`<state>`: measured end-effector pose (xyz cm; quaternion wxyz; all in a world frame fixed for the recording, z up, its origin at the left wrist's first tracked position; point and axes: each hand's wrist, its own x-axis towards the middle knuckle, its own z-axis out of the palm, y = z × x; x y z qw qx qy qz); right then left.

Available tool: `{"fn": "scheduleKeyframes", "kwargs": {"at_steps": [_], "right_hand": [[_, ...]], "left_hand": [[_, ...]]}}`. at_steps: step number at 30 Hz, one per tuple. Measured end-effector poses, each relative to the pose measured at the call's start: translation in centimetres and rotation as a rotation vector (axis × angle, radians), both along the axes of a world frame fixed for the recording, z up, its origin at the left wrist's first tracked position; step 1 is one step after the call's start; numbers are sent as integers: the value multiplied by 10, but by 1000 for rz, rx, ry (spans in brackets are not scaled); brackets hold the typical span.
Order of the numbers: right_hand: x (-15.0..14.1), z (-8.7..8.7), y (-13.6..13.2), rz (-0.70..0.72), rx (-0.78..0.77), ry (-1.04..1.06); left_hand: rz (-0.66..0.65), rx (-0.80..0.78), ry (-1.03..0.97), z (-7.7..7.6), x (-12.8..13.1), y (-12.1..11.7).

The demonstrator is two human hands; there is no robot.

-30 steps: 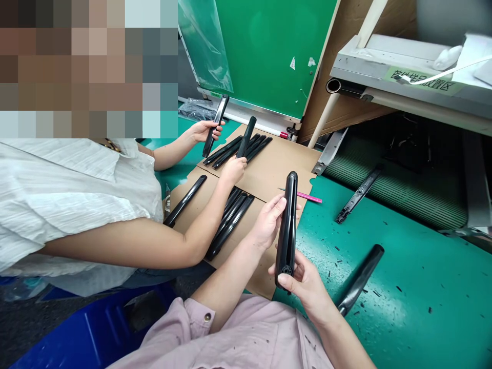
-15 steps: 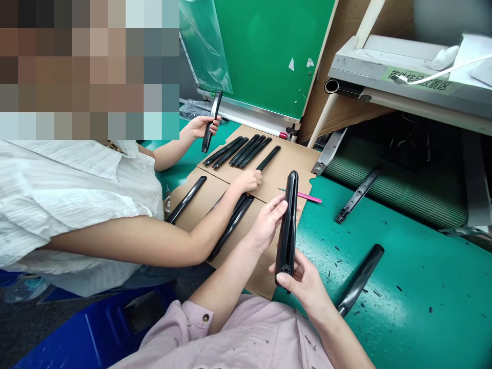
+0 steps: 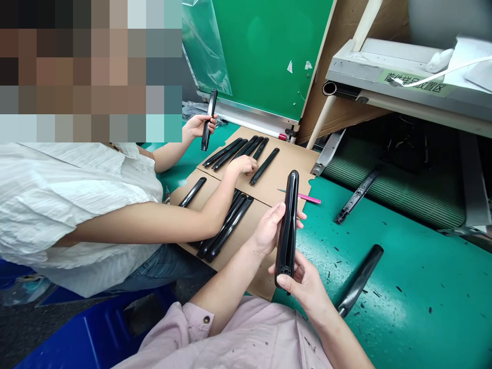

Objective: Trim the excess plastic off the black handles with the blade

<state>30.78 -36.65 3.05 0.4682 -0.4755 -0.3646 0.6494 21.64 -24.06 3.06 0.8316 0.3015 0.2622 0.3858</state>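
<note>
My left hand (image 3: 271, 229) and my right hand (image 3: 303, 284) both grip a long glossy black plastic casing (image 3: 288, 225), held upright with a round moulded detail at its lower end. A similar black piece (image 3: 360, 279) lies on the teal bench (image 3: 403, 266) just right of my right hand. Rows of similar black pieces (image 3: 226, 220) lie on brown cardboard sheets (image 3: 284, 171) beyond my left hand. A co-worker's hand (image 3: 243, 165) rests on the cardboard, and the co-worker's other hand (image 3: 199, 126) holds a black piece (image 3: 209, 120) upright.
A pink-handled tool (image 3: 307, 197) lies at the cardboard's right edge. A black metal rail (image 3: 357, 197) rests on a ribbed green mat (image 3: 400, 192). A grey labelled shelf (image 3: 384, 72) juts in at upper right, and a blue crate (image 3: 96, 333) sits at lower left.
The co-worker's near hand has let go of a black piece, now lying on the cardboard, and moved left. My hands and the casing stay nearly still.
</note>
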Motion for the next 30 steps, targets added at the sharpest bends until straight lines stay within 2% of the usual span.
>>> {"fn": "scheduleKeyframes", "kwargs": {"at_steps": [8,14,19,24,27,30], "right_hand": [[1,7,1,26,-11,51],[2,2,2,22,-9,75],[2,-1,4,14,-2,10],[2,2,6,31,49,-194],[14,6,9,69,104,-388],[44,14,15,-51,149,-615]], "left_hand": [[-63,-72,-14,-4,1,-1],[-52,-80,-3,-1,2,-2],[-41,-63,-10,-2,4,-1],[-29,-42,13,-5,5,3],[-29,-50,-8,-7,4,6],[-62,-67,-99,-8,1,9]]}}
